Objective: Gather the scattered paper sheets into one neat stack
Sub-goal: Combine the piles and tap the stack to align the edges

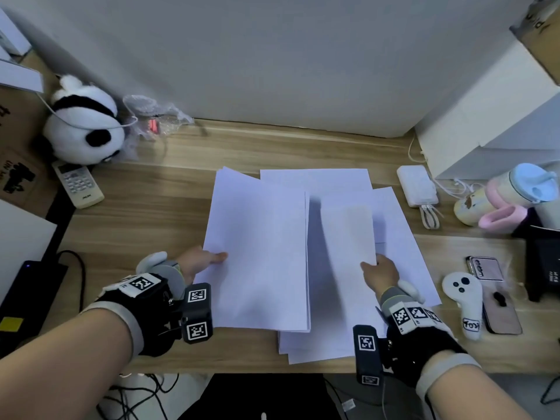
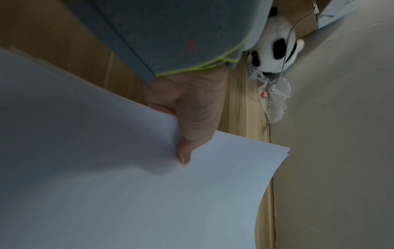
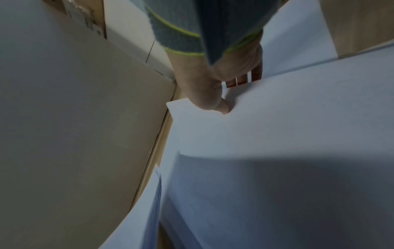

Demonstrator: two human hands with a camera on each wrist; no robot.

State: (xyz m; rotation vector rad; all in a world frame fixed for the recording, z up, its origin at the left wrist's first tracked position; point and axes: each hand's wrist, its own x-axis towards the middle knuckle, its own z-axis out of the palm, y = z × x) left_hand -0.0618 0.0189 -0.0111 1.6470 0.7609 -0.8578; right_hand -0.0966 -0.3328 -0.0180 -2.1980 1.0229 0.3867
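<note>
Head view evenly lit with bowed wide-angle edges; both wrist views dim, soft, with shadowed paper.

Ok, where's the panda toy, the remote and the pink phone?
panda toy [image 1: 88, 128]: head view, on its white face beside the black eye patch.
remote [image 1: 78, 184]: head view, on its button pad.
pink phone [image 1: 501, 313]: head view, on the middle of its back.

Looks like a cluttered home office corner: a wood-grain desk [image 1: 157, 204] pushed against a plain wall, a plush panda [image 1: 83, 122] beside an air-conditioner remote [image 1: 78, 183], a power bank [image 1: 417, 186] with cables, 2 phones [image 1: 501, 310] by a game controller [image 1: 463, 298], cardboard boxes [image 1: 18, 125] on the left, cords dangling under the desk.
</note>
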